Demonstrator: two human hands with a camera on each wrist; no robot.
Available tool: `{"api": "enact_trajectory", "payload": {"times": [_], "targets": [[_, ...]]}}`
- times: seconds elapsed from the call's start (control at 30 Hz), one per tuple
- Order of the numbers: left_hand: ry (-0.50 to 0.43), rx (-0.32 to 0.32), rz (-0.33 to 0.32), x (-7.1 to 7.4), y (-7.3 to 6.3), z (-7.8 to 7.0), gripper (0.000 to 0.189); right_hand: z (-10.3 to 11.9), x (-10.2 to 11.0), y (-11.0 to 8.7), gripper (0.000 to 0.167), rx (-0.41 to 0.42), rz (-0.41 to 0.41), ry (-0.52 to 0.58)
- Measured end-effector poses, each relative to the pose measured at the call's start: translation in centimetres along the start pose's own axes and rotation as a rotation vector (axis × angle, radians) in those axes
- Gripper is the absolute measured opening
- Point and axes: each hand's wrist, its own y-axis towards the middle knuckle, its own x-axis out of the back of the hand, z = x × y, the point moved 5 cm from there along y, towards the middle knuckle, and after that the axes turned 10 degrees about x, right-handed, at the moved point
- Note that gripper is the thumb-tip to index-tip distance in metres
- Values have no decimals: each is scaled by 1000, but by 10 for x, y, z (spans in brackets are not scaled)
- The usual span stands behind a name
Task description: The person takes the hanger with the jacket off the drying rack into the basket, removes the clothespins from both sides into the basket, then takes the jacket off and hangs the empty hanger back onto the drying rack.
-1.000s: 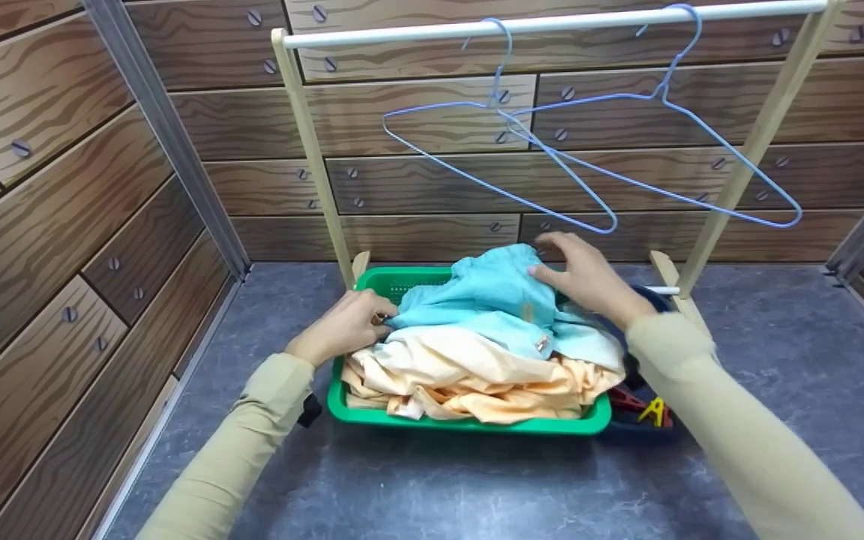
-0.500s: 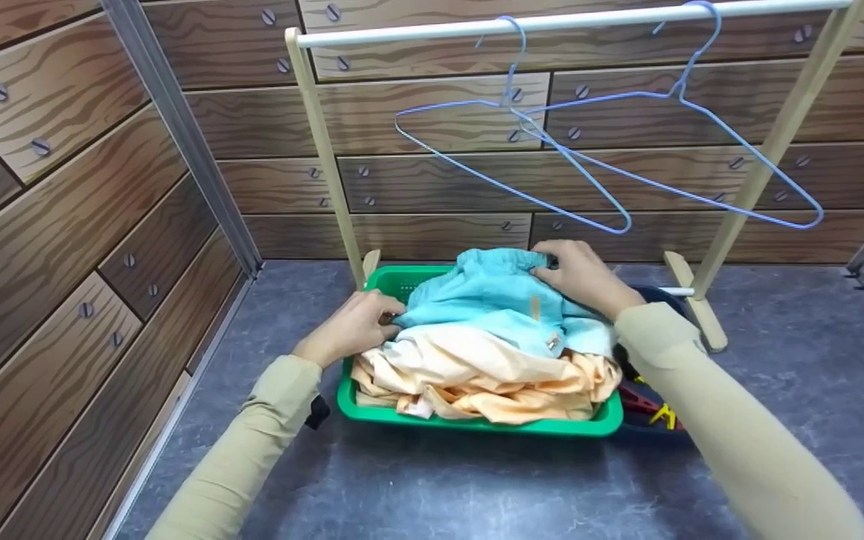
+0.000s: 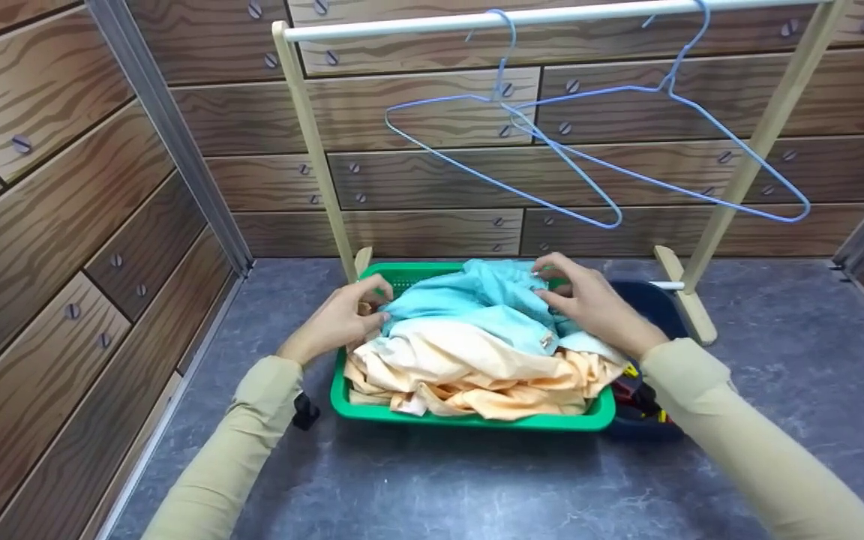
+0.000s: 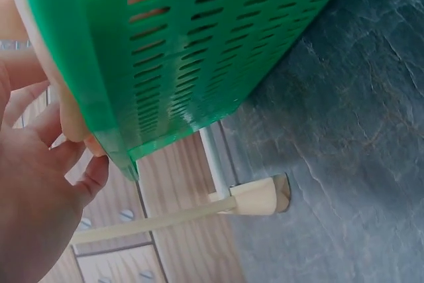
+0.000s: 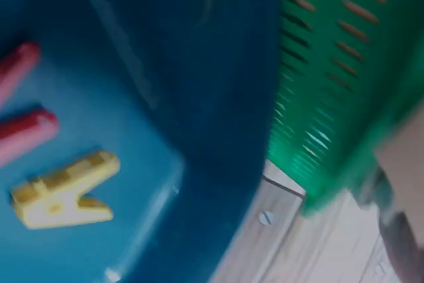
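Note:
A green basket [image 3: 469, 424] holds a heap of clothes. On top lies a crumpled teal garment [image 3: 477, 296], with cream and peach cloth [image 3: 469, 360] in front of it. My left hand [image 3: 338, 315] is at the basket's left rim, beside the teal garment, its fingers bent and a gap between thumb and index. In the left wrist view its fingertips are close to the green rim. My right hand [image 3: 589, 304] is at the garment's right side, fingers bent and thumb apart from them, fingertips near the teal cloth. The right wrist view shows this hand only blurred at the edge.
Behind the basket stands a wooden rack with a white rail [image 3: 402, 28] and two blue wire hangers [image 3: 503, 97]. A dark blue tub [image 3: 649, 307] stands right of the basket, holding red clothespins [image 5: 26, 134] and a yellow clothespin [image 5: 63, 193]. Wood-patterned walls enclose the area.
The teal garment's top has sunk and crumpled. My right hand has come slightly down along it, with its fingers more spread. My left thumb and index have parted wider.

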Motion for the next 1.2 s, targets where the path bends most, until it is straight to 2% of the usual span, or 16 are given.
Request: {"api": "enact_trajectory", "payload": {"times": [0.1, 0.17, 0.23, 0.33, 0.43, 0.53, 0.67, 0.73, 0.8, 0.87, 0.93, 1.03, 1.2], "targets": [[-22, -9, -10, 2, 2, 1, 13, -4, 1, -2, 24, 35, -43, -134], [21, -17, -28, 5, 5, 2, 12, -9, 1, -1, 25, 16, 9, -226], [73, -7, -34, 6, 8, 4, 12, -13, 0, -2, 28, -22, 96, -270], [172, 11, -35, 5, 11, 6, 14, -15, 1, -5, 33, -44, 170, -274], [218, 24, -40, 5, 9, 7, 18, -12, 9, -14, 36, -40, 122, -221], [213, 22, -53, 11, 1, 9, 22, -9, 22, -29, 36, -41, 32, -171], [183, -10, -70, 25, -18, 11, 29, -3, 37, -58, 32, -18, -49, -163], [138, -8, -42, 31, -31, 14, 34, -2, 41, -74, 33, -39, -42, -149], [87, 25, 14, 33, -43, 18, 39, -2, 40, -88, 36, -74, -14, -114], [41, 66, 72, 31, -52, 21, 44, -2, 37, -100, 40, -111, 16, -67], [42, 87, 104, 27, -58, 22, 48, -4, 33, -108, 44, -138, 28, -33], [103, 50, 59, 20, -59, 19, 43, -5, 29, -112, 41, -127, -17, -29], [256, -61, -92, 11, -51, 8, 18, 0, 26, -99, 17, -46, -164, -124]]}}
